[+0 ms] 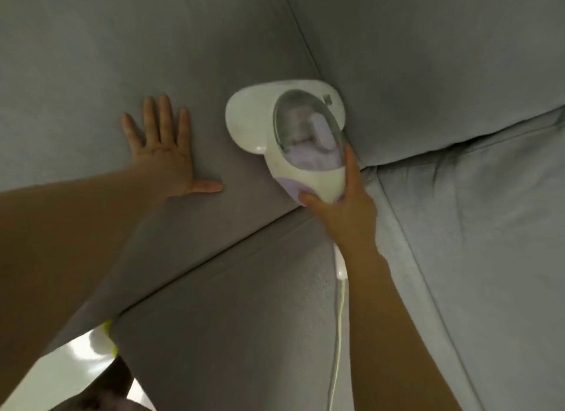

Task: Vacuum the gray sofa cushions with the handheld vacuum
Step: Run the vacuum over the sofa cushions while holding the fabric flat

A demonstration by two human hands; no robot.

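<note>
2 outstretched arms (76, 227): left hand (165, 157) splayed on cushion (91, 74), right grip (345, 210) around vacuum (308, 178)

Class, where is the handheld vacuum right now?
In the head view, the handheld vacuum sits mid-frame on a gray sofa cushion, gripped by the right hand, right of the flat left hand.

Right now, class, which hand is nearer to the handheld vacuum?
Right. The right hand grips the handheld vacuum at its near end; the left hand lies flat on the gray cushion to its left, apart.
</note>
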